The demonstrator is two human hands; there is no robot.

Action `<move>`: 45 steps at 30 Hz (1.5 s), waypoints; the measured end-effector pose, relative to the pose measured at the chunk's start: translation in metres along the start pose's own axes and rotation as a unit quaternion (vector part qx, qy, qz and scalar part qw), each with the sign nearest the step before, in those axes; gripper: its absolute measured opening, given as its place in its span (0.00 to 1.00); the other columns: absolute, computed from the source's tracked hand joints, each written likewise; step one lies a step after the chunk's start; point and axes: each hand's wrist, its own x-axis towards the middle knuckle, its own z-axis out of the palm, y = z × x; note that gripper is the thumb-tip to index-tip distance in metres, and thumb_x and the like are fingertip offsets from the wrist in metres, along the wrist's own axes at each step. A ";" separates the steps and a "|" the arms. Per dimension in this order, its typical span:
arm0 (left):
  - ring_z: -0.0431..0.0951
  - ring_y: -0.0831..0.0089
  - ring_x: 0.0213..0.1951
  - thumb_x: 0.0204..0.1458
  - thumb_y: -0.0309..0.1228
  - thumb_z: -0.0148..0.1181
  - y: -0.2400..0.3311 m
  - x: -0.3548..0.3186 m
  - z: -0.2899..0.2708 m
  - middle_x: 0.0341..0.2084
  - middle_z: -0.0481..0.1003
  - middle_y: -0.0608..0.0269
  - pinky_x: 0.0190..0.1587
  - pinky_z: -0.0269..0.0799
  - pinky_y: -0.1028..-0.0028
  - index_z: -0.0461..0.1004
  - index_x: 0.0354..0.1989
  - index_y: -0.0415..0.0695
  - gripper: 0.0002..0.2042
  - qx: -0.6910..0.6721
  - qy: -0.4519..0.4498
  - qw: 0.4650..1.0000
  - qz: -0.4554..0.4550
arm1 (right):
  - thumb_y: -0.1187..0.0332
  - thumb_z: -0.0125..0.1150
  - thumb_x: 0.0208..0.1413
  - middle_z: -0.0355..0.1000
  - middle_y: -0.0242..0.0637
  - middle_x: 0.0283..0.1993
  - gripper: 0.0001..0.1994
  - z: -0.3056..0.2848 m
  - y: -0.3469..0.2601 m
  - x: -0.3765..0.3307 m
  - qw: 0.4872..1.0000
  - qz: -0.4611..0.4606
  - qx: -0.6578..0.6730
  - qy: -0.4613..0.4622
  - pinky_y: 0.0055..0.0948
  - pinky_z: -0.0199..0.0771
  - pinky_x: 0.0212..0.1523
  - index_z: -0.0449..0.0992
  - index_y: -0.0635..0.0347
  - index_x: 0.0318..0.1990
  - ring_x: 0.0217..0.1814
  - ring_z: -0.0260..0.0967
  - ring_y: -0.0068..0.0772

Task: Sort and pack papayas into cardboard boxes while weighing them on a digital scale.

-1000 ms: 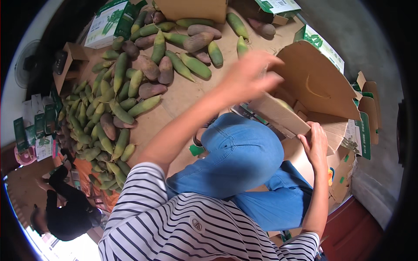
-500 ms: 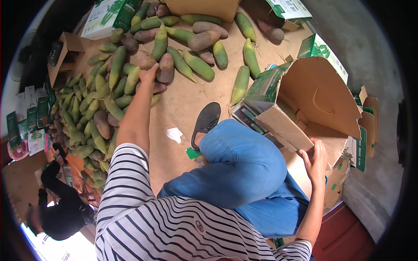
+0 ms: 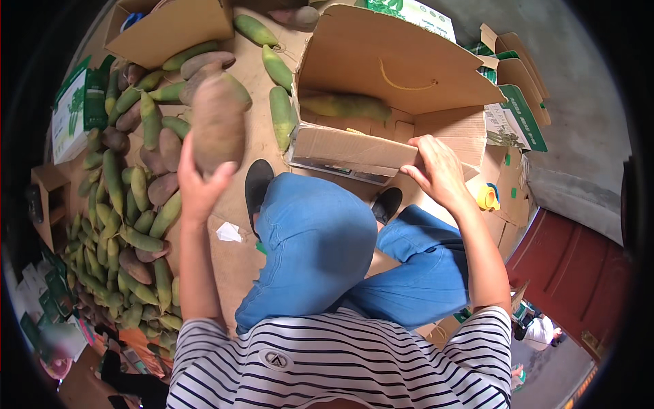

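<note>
My left hand (image 3: 201,187) holds a large brownish-pink radish (image 3: 218,126) upright above the floor, its fingers hidden behind it and the radish smeared by motion. To the right stands an open cardboard box (image 3: 415,58) with a yellow cord handle. Its near flap edge is gripped by my right hand (image 3: 439,169), thumb on the near side and fingers over the top. Inside the box lies a long green radish (image 3: 344,105). On the left spreads a heap of green radishes (image 3: 112,232), with several brownish-pink radishes (image 3: 163,189) among them.
Single green radishes (image 3: 281,119) lie along the box's left side. A green-and-white carton (image 3: 78,112) and a brown carton (image 3: 174,34) stand behind the heap. A yellow tape roll (image 3: 487,198) lies right of the box. Another person (image 3: 541,332) is at the lower right.
My left hand has lifted a brownish-pink radish off the heap. The view has swung right, so the box sits nearer the middle. My right hand still grips the box edge.
</note>
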 end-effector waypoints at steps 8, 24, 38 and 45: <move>0.72 0.56 0.47 0.42 0.41 0.66 0.079 0.058 0.129 0.43 0.71 0.49 0.50 0.68 0.63 0.67 0.53 0.39 0.30 0.095 -0.154 0.949 0.259 | 0.62 0.67 0.45 0.68 0.48 0.39 0.23 0.018 0.009 -0.004 0.998 -0.033 -0.050 0.034 0.43 0.67 0.44 0.67 0.64 0.45 0.43 0.67 0.52; 0.65 0.56 0.57 0.43 0.31 0.63 -0.198 0.008 -0.240 0.55 0.65 0.54 0.54 0.65 0.56 0.60 0.60 0.45 0.31 0.627 0.195 0.733 -0.178 | 0.63 0.69 0.45 0.65 0.44 0.33 0.22 0.014 -0.005 0.001 0.999 0.030 -0.007 0.007 0.40 0.65 0.37 0.68 0.65 0.44 0.34 0.66 0.45; 0.64 0.51 0.59 0.48 0.24 0.59 -0.241 -0.082 -0.267 0.58 0.65 0.50 0.59 0.62 0.60 0.67 0.58 0.46 0.25 0.650 0.033 0.755 -0.079 | 0.60 0.67 0.45 0.69 0.46 0.44 0.22 0.022 0.006 0.000 0.999 -0.009 -0.023 0.030 0.41 0.70 0.49 0.69 0.60 0.46 0.50 0.67 0.49; 0.73 0.58 0.50 0.54 0.38 0.61 -0.083 -0.085 -0.175 0.50 0.71 0.48 0.52 0.70 0.66 0.69 0.54 0.38 0.22 0.411 0.283 0.867 0.004 | 0.62 0.67 0.45 0.68 0.40 0.36 0.18 0.015 0.008 -0.002 0.999 -0.001 -0.001 0.033 0.41 0.68 0.43 0.67 0.59 0.39 0.42 0.67 0.45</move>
